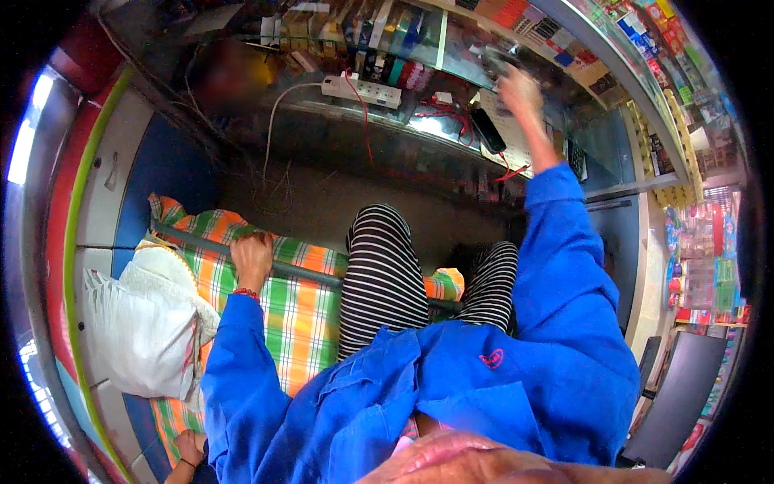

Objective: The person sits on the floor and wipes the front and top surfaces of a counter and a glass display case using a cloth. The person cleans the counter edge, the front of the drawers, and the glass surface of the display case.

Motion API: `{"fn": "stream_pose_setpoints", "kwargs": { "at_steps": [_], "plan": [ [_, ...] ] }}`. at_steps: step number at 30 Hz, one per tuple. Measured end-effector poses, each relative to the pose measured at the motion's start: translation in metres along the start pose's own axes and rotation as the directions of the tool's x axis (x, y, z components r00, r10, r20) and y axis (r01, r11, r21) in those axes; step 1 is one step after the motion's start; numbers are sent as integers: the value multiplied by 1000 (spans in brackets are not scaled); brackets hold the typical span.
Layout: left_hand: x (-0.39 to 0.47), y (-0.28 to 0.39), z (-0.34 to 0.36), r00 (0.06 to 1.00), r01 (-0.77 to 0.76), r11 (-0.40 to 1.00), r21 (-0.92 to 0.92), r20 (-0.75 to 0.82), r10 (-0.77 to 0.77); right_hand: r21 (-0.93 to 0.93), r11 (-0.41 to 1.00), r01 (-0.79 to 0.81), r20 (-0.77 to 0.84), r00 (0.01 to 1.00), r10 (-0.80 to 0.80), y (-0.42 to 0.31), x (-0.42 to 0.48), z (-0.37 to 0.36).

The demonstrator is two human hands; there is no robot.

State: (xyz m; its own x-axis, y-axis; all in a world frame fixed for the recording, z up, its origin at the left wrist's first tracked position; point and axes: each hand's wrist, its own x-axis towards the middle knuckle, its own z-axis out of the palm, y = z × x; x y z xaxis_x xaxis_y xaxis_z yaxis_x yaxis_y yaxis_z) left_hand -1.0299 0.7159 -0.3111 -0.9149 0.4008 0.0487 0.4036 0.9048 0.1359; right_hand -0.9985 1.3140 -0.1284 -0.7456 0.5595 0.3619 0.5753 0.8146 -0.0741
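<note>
My left hand (253, 257) curls over the grey bar (308, 275) along the front edge of a seat covered with an orange, green and white plaid cloth (302, 320). A red bracelet circles that wrist. My right hand (521, 92) reaches out to the glass display counter (462, 57); it is blurred, and a dark shape at its fingertips cannot be made out. Below that hand, a black phone-like device (487, 131) with a red cable lies on a sheet of paper with writing (514, 145).
A white power strip (361, 92) with a trailing cord lies on the counter's ledge. White bags (145, 330) rest on the seat at left. Another person's hand (190, 448) shows at lower left. Egg trays (680, 145) and packaged goods (641, 36) line the right side.
</note>
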Motion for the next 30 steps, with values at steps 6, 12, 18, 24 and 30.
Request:
{"fn": "stream_pose_setpoints", "kwargs": {
  "at_steps": [6,12,18,24,30],
  "plan": [
    [2,-3,9,1000,-9,995,98,-1,9,126,939,320,69,941,-331,-137,10,18],
    [-2,-5,8,1000,-17,997,75,-22,19,166,919,358,19,931,-366,-71,-24,-8],
    [-4,-6,10,999,-54,992,118,13,52,-79,996,51,87,995,-44,110,-65,-37],
    [3,-5,33,981,-155,979,133,-96,168,-107,966,-235,72,967,243,259,-115,-75],
    [0,-42,46,947,-284,898,335,-48,318,745,-199,-636,666,726,171,251,-211,-136]
  ]
}}
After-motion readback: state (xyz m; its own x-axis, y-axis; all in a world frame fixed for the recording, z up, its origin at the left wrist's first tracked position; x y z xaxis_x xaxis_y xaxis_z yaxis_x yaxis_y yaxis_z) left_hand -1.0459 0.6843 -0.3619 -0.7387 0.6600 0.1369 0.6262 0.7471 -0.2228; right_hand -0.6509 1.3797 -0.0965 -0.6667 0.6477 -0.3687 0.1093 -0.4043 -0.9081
